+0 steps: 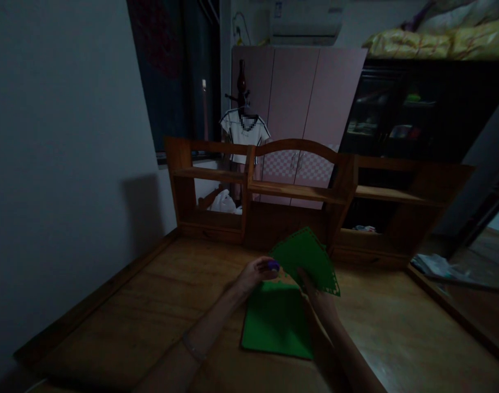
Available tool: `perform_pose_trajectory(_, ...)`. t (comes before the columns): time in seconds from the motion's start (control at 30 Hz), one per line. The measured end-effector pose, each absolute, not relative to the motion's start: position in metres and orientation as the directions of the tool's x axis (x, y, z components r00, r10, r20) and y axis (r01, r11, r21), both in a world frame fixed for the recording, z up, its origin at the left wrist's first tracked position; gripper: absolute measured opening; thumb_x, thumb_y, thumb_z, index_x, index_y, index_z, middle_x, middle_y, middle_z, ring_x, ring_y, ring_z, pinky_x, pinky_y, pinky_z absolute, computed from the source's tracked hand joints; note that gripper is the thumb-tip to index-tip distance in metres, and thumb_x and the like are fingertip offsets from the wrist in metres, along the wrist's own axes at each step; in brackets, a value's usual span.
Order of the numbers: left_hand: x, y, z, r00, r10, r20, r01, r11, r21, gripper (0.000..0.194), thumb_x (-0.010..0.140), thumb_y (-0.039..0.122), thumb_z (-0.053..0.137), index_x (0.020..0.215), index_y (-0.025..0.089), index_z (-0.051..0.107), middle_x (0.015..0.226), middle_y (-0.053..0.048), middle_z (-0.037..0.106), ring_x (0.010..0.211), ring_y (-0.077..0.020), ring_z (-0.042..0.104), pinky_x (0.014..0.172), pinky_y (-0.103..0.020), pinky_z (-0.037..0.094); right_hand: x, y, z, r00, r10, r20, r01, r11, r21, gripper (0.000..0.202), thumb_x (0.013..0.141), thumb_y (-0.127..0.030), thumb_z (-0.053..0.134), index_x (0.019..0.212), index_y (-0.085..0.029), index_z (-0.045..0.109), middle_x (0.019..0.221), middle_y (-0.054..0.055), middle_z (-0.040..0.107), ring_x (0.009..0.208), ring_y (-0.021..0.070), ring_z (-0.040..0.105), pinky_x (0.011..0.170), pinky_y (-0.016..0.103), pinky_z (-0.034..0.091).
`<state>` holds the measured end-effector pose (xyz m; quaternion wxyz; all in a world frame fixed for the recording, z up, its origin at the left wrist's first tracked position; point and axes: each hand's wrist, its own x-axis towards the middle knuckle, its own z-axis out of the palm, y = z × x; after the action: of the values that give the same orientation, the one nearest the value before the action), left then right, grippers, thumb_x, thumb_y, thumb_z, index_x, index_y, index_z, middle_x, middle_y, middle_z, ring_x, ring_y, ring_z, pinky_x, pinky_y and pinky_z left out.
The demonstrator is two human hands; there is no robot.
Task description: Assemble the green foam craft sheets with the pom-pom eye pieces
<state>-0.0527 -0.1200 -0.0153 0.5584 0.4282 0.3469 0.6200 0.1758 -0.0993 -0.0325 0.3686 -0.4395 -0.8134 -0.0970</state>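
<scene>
Green fan-shaped sheet with a holey edge [298, 251], which I see pinched in the right hand [317, 297], at one o'clock from a flat green sheet [276, 325], left hand [252, 275] pinching a small purple thing [273, 266]

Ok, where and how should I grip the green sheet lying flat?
Probably pinch the green sheet by its near-left corner, coming from the near side: it lies flat, that corner is uncovered, and the right hand shows near its far-right corner.
</scene>
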Motion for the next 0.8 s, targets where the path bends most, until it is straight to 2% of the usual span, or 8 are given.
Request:
perform_pose_trajectory(0.1, -0.0525, -0.1185, -0.0181, 0.009, 0.984, 0.179, -0.376, -0.163, 0.912, 0.050, 0.050, 0.018, 0.087, 0.096, 0.014, 0.067, 0.099, -0.010, 0.070, 0.091, -0.0220, 0.064, 0.082, -0.032, 0.048, 0.1753, -0.0992, -0.0363, -0.366, 0.665, 0.651, 0.829, 0.550, -0.096, 0.052, 0.075, -0.013, 0.038, 0.120, -0.020, 0.064, 0.100, 0.015, 0.068, 0.093, 0.0341, 0.062, 0.080, 0.049, 0.048)
perform_pose_trajectory(0.2, -0.0521, -0.1186, -0.0184, 0.011, 0.983, 0.184, -0.380, -0.166, 0.910, 0.050, 0.049, 0.018, 0.087, 0.095, 0.014, 0.068, 0.099, -0.010, 0.070, 0.092, -0.0228, 0.064, 0.083, -0.033, 0.047, 0.1750, -0.1001, -0.0377, -0.362, 0.704, 0.610, 0.841, 0.530, -0.112, 0.055, 0.075, -0.015, 0.040, 0.125, -0.021, 0.060, 0.093, 0.013, 0.070, 0.087, 0.0326, 0.063, 0.078, 0.047, 0.049)
perform_pose_trajectory(0.37, -0.0527, -0.1175, -0.0180, -0.013, 0.990, 0.142, -0.377, -0.136, 0.916, 0.052, 0.048, 0.019, 0.088, 0.096, 0.014, 0.068, 0.099, -0.011, 0.070, 0.093, -0.0238, 0.064, 0.084, -0.034, 0.047, 0.1762, -0.1034, -0.0365, -0.366, 0.705, 0.608, 0.842, 0.529, -0.106, 0.054, 0.076, -0.021, 0.045, 0.129, -0.024, 0.056, 0.110, 0.012, 0.067, 0.101, 0.0355, 0.059, 0.082, 0.048, 0.048)
perform_pose_trajectory(0.5, -0.0537, -0.1155, -0.0191, 0.020, 0.988, 0.155, -0.355, -0.138, 0.925, 0.050, 0.050, 0.022, 0.088, 0.095, 0.014, 0.068, 0.098, -0.011, 0.071, 0.093, -0.0234, 0.064, 0.085, -0.033, 0.047, 0.1754, -0.1044, -0.0366, -0.337, 0.703, 0.627, 0.851, 0.512, -0.117, 0.050, 0.079, -0.022, 0.043, 0.126, -0.025, 0.060, 0.109, 0.013, 0.067, 0.097, 0.0357, 0.060, 0.080, 0.048, 0.048)
perform_pose_trajectory(0.63, -0.0532, -0.1126, -0.0227, -0.001, 0.990, 0.142, -0.372, -0.132, 0.919, 0.050, 0.049, 0.023, 0.088, 0.093, 0.014, 0.068, 0.096, -0.010, 0.071, 0.090, -0.0223, 0.065, 0.084, -0.032, 0.047, 0.1747, -0.1024, -0.0392, -0.322, 0.675, 0.663, 0.836, 0.532, -0.135, 0.046, 0.078, -0.021, 0.044, 0.119, -0.024, 0.065, 0.106, 0.013, 0.068, 0.099, 0.0368, 0.059, 0.086, 0.051, 0.046)
perform_pose_trajectory(0.8, -0.0520, -0.1129, -0.0238, -0.052, 0.994, 0.092, -0.401, -0.105, 0.910, 0.054, 0.044, 0.022, 0.090, 0.093, 0.014, 0.066, 0.095, -0.010, 0.070, 0.090, -0.0227, 0.065, 0.082, -0.033, 0.048, 0.1765, -0.1007, -0.0405, -0.343, 0.667, 0.661, 0.813, 0.564, -0.147, 0.049, 0.075, -0.019, 0.049, 0.122, -0.025, 0.062, 0.115, 0.012, 0.064, 0.104, 0.0361, 0.057, 0.090, 0.050, 0.044)
